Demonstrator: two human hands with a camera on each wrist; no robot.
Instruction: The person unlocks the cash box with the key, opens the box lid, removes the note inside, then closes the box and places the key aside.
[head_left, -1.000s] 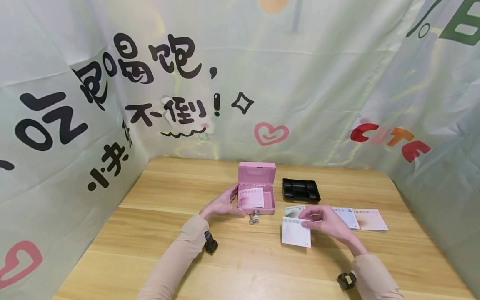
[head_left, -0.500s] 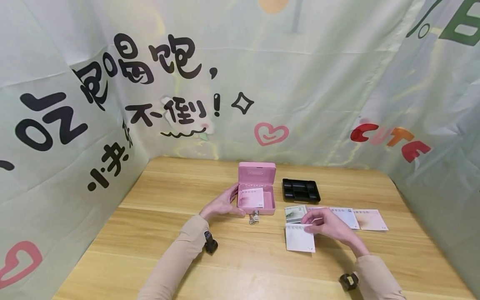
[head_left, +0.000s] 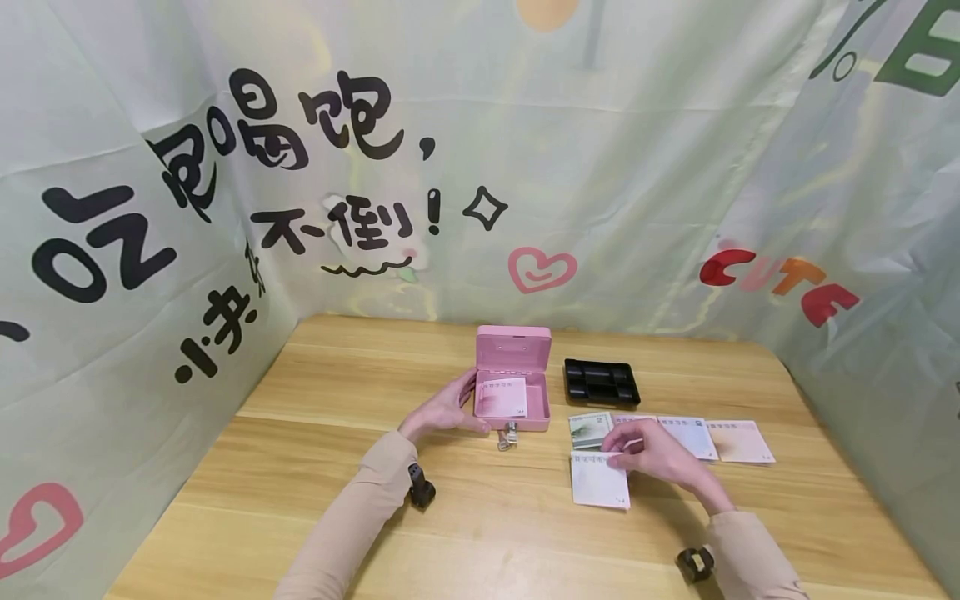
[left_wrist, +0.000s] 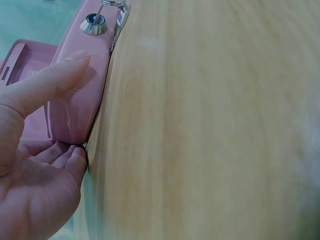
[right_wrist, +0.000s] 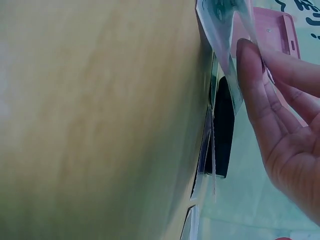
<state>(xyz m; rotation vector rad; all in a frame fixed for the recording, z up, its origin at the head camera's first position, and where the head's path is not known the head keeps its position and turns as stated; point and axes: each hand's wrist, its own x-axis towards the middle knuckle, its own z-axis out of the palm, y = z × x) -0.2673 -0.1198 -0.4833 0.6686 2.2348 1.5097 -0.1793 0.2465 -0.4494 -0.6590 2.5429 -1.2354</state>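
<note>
A pink cash box (head_left: 539, 400) stands with its lid up, a pinkish banknote (head_left: 504, 397) lying inside. My left hand (head_left: 446, 406) holds the box at its left front corner; in the left wrist view the thumb lies along the front near the lock (left_wrist: 93, 23) and the fingers reach round the side. Between thumb and fingers, my right hand (head_left: 651, 452) pinches a pale banknote (head_left: 599, 483) by its upper right corner. The right wrist view shows that held paper folded (right_wrist: 222, 35). Just behind it lies a green banknote (head_left: 590, 428) marked 2.
A black compartment tray (head_left: 601, 383) sits behind the notes, right of the box. A bluish note (head_left: 687, 437) and a reddish note (head_left: 742, 442) continue the row rightward; a pink one is partly hidden by the right hand. Keys (head_left: 504, 440) hang at the lock.
My right hand has drawn the pale banknote slightly toward me and to the right, uncovering more of the green note. The left hand and box have stayed put.
</note>
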